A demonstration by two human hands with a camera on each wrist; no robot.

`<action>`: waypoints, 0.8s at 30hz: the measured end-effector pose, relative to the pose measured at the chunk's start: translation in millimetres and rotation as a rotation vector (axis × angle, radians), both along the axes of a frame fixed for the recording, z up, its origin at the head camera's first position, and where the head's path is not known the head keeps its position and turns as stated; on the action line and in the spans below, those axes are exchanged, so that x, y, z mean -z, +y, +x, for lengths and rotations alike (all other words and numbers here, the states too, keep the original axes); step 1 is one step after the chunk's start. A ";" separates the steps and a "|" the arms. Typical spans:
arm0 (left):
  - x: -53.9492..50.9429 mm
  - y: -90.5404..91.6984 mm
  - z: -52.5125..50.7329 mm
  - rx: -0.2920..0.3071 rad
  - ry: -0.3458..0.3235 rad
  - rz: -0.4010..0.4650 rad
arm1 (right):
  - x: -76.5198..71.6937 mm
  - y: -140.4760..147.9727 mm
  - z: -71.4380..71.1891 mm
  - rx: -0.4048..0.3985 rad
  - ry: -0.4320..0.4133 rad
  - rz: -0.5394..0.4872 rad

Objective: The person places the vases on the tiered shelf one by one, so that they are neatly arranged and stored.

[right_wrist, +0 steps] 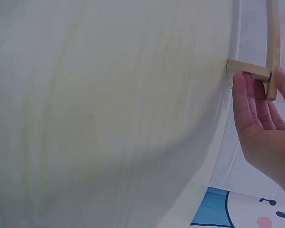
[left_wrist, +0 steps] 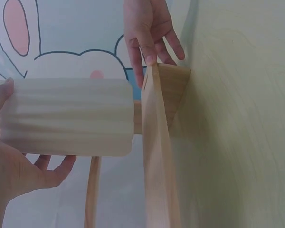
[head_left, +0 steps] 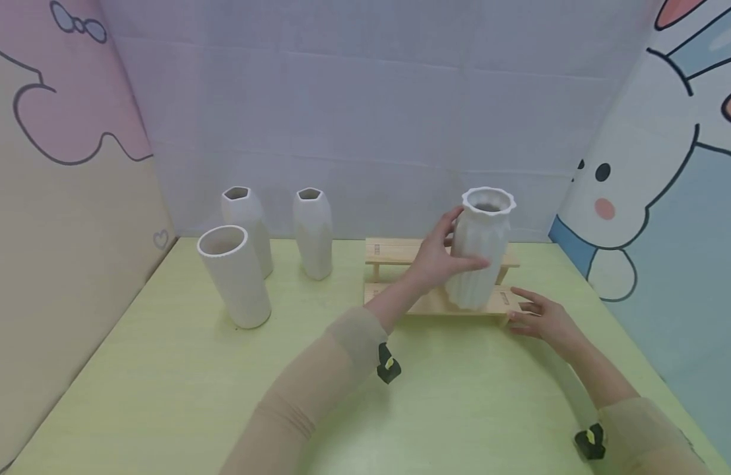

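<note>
My left hand (head_left: 439, 260) grips a white ribbed vase (head_left: 481, 254) with a scalloped rim, thumb on the near side and fingers on its left and far side. The vase is upright over the lower board of a two-tier wooden rack (head_left: 419, 305). In the left wrist view a narrow gap shows between the vase's base (left_wrist: 118, 118) and the board (left_wrist: 156, 156). At the rack's right end, my right hand (head_left: 546, 323) holds the lower board's corner, its thumb on the board and its fingers by the short leg (right_wrist: 249, 69).
On the table's left side stand a white cylindrical vase (head_left: 237, 284) and two white faceted vases, one behind it (head_left: 249, 221) and one to its right (head_left: 313, 237). The rack's upper board (head_left: 395, 251) is behind the lower one. A pale cloth wall (head_left: 365, 119) closes the back.
</note>
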State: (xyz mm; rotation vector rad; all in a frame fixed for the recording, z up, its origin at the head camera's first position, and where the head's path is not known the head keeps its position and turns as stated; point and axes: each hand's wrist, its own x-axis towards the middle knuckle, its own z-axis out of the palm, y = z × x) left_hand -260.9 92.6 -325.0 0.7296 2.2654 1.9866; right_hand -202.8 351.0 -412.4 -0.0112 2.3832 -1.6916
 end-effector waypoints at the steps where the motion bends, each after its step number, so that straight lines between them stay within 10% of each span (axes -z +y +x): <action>1: 1.3 2.0 -0.9 0.005 0.000 -0.003 | -0.1 -0.3 0.0 0.001 -0.001 0.003; 24: 15.1 28.6 -2.4 0.007 0.012 -0.083 | 2.1 1.2 0.2 -0.006 0.004 0.002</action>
